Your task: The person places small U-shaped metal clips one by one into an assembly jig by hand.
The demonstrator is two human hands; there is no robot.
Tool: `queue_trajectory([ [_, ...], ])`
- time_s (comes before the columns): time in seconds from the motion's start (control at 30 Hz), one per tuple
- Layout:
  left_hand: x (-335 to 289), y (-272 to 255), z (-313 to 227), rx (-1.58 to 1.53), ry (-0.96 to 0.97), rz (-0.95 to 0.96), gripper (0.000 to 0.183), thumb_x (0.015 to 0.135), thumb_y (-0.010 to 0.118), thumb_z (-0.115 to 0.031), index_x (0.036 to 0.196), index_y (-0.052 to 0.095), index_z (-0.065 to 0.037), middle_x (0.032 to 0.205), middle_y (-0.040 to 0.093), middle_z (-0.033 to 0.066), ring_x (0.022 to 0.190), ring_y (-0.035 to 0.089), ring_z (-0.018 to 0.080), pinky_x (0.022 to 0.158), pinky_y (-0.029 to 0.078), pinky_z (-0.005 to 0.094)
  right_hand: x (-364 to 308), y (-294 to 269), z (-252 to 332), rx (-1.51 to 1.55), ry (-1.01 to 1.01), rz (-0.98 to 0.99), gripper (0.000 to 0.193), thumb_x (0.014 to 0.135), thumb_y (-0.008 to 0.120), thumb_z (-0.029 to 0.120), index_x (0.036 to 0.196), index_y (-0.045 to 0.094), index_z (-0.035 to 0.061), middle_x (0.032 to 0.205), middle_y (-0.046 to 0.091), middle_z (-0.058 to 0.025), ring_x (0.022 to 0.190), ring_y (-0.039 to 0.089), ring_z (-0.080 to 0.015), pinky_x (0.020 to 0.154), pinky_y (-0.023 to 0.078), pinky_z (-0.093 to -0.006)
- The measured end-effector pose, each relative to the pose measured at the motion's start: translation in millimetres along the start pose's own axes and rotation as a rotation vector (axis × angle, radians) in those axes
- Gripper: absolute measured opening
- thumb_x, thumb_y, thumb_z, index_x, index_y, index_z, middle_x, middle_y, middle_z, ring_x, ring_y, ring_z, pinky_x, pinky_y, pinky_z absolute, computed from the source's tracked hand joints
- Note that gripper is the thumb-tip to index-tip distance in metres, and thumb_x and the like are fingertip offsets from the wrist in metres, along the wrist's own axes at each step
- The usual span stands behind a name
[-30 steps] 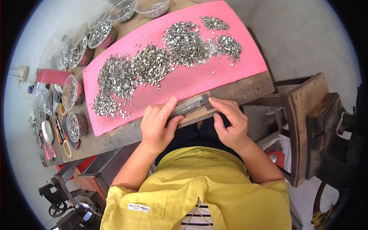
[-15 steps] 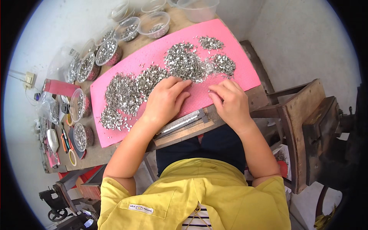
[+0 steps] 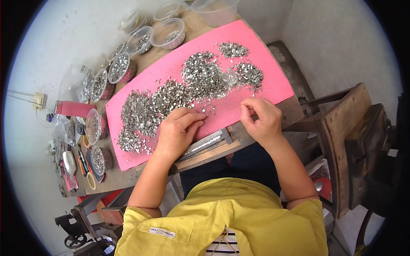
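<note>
Heaps of small silvery metal pieces [image 3: 205,79] lie on a pink textured mat [image 3: 228,112]. My left hand [image 3: 179,130] rests at the mat's near side, thumb and forefinger pinched together beside a few loose pieces [image 3: 208,108]. Whatever its fingertips hold is too small to make out. Over the mat's near right edge is my right hand [image 3: 262,119], fingers curled into a pinch; what it holds, if anything, is hidden. Between and below the hands, a grey metal channel [image 3: 204,143] with a row of small bright pieces along it lies at the table's front edge.
Clear plastic tubs [image 3: 121,68] of similar pieces line the mat's far left side. Pliers [image 3: 82,161], a tape roll [image 3: 91,181] and a white handheld device [image 3: 69,162] lie at left. A wooden frame [image 3: 337,128] stands at right, beside the wall.
My right hand has moved a little right, its fingers more tightly curled. The left hand has drawn back from the heap, exposing loose pieces by its fingertips. The whole view has shifted slightly.
</note>
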State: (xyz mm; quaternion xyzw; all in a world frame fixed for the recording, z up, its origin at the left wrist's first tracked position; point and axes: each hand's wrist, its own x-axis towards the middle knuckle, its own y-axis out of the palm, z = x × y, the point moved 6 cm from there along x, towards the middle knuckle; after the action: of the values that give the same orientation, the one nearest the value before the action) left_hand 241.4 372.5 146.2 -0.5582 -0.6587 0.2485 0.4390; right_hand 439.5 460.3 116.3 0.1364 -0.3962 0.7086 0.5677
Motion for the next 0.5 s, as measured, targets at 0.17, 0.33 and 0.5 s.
queue_trajectory([
  [0.17, 1.2, -5.6, 11.2, -0.024, -0.139, -0.017, 0.02, 0.08, 0.082, -0.005, 0.1, 0.08, -0.007, 0.095, 0.073, 0.0104, 0.085, 0.072, 0.0242, 0.075, 0.058, 0.0334, -2.3, -7.0, 0.2, 0.04, -0.032, -0.071, 0.025, 0.074, 0.07, -0.009, 0.093, 0.068, 0.0072, 0.08, 0.069, -0.0085, 0.071, 0.07, -0.0252, 0.061, 0.055, -0.0347],
  [0.33, 15.8, -0.6, 10.8, 0.029, -0.196, 0.015, 0.018, 0.083, 0.081, -0.011, 0.101, 0.08, -0.007, 0.095, 0.073, 0.01, 0.083, 0.072, 0.0253, 0.074, 0.057, 0.0341, -3.3, -5.6, -5.2, 0.083, 0.005, -0.042, 0.027, 0.079, 0.069, -0.009, 0.102, 0.071, 0.0055, 0.086, 0.07, -0.0102, 0.069, 0.069, -0.0223, 0.059, 0.055, -0.0327],
  [0.5, 18.7, 2.7, 10.5, 0.154, -0.151, 0.024, 0.01, 0.085, 0.077, -0.016, 0.093, 0.079, -0.011, 0.088, 0.069, 0.0068, 0.08, 0.07, 0.0301, 0.07, 0.056, 0.0412, -0.8, -6.0, -4.1, 0.102, 0.111, -0.019, 0.023, 0.086, 0.067, -0.007, 0.105, 0.073, 0.0052, 0.088, 0.07, -0.0109, 0.068, 0.068, -0.0229, 0.059, 0.054, -0.0319],
])
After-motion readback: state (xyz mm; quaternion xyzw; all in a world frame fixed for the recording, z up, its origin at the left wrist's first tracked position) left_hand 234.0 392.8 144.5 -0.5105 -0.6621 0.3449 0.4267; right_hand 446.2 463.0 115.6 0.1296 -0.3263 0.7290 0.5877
